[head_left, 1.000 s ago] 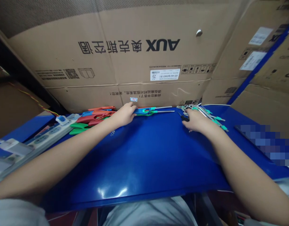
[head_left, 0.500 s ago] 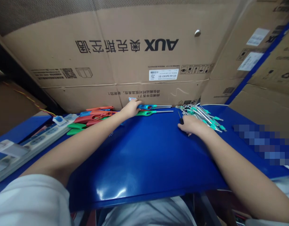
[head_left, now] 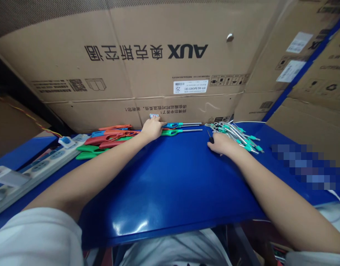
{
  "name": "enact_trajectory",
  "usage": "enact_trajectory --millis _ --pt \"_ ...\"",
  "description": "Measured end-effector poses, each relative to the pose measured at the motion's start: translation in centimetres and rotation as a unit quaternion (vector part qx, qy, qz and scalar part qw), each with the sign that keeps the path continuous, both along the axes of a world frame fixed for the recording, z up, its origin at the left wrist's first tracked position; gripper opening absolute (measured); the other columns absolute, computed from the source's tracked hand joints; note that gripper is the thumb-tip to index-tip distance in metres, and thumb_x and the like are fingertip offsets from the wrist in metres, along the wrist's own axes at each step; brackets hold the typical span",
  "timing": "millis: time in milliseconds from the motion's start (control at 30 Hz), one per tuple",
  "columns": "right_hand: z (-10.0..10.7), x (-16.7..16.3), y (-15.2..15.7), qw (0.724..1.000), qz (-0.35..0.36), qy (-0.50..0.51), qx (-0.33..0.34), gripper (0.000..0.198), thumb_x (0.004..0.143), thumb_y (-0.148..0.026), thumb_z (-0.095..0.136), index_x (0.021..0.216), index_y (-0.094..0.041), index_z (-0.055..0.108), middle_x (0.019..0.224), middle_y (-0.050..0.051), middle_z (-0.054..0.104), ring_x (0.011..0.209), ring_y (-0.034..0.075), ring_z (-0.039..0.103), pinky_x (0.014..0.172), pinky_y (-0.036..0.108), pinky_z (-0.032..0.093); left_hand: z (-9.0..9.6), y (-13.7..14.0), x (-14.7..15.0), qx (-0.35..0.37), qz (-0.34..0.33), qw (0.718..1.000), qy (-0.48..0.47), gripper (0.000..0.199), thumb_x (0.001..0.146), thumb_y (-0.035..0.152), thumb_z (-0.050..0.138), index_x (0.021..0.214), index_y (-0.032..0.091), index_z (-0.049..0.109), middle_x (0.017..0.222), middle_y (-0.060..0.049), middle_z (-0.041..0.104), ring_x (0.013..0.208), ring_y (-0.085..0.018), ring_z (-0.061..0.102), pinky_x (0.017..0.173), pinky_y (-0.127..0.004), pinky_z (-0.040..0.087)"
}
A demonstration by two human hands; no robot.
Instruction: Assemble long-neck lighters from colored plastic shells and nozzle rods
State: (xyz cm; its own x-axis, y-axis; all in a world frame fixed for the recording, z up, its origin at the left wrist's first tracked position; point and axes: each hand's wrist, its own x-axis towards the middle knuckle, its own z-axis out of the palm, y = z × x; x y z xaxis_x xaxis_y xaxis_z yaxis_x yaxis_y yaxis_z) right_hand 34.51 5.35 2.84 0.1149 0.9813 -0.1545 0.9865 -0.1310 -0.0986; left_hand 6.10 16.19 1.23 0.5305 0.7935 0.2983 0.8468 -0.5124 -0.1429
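Observation:
My left hand (head_left: 152,129) is at the back of the table, its closed fingers on the handle end of a blue long-nosed gas lighter (head_left: 172,125). Just in front lies a green long-nosed lighter (head_left: 171,132), its metal tube pointing right; a bit of red shows between the two. Under and left of my left wrist is a pile of red, blue and green lighter handles (head_left: 111,138). My right hand (head_left: 221,143) is closed around a small screwdriver (head_left: 211,140) with a black handle and thin shaft. Beside it lies a heap of metal lighter tubes (head_left: 236,135) with teal parts.
A large cardboard sheet (head_left: 147,81) stands upright behind the blue table (head_left: 170,184). A white power strip (head_left: 48,162) with plugs runs along the left side. A pixelated patch covers something on the right, near a white cable (head_left: 338,199).
My left hand has shifted slightly left and down over the lighters, its fingers still at the blue one. My right hand keeps the screwdriver by the tubes. The whole view has shifted slightly.

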Motion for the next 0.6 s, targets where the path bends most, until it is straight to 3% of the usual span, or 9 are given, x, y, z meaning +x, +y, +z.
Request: enact_trajectory --millis 167,267,367,600 --pt "-0.47 0.32 0.28 1.0 0.011 -0.014 0.019 0.033 0.093 -0.031 0.055 0.114 -0.007 0.063 0.113 0.024 0.07 0.098 0.031 0.072 0.082 0.035 0.053 0.01 -0.37 0.23 0.01 -0.012 1.0 0.015 0.039 0.095 0.015 0.043 0.121 0.017 0.071 0.113 -0.018 0.065 0.108 -0.033 0.06 0.087 -0.044 0.047" --pt "-0.65 0.43 0.43 0.999 0.019 -0.02 0.025 0.034 0.093 -0.032 0.055 0.115 -0.007 0.063 0.114 0.024 0.07 0.105 0.031 0.069 0.084 0.034 0.052 -0.04 -0.53 0.34 0.006 -0.05 0.999 0.018 0.043 0.099 0.017 0.038 0.133 0.015 0.063 0.116 -0.017 0.066 0.105 -0.029 0.061 0.089 -0.041 0.047" --pt "-0.8 0.49 0.52 0.999 0.029 -0.026 0.033 0.035 0.093 -0.032 0.054 0.116 -0.008 0.062 0.123 0.024 0.067 0.115 0.032 0.065 0.089 0.034 0.05 -0.21 -0.79 0.62 -0.001 -0.109 0.994 0.026 0.044 0.104 0.027 0.035 0.141 0.017 0.056 0.127 -0.014 0.064 0.115 -0.027 0.058 0.095 -0.038 0.045" --pt "-1.03 0.64 0.59 0.998 0.034 -0.033 0.036 0.036 0.094 -0.032 0.051 0.118 -0.007 0.061 0.125 0.024 0.066 0.115 0.032 0.064 0.091 0.036 0.048 -0.86 -0.91 0.98 -0.005 -0.152 0.988 0.024 0.047 0.106 0.04 0.033 0.138 0.018 0.058 0.137 -0.012 0.061 0.123 -0.028 0.053 0.101 -0.039 0.043"
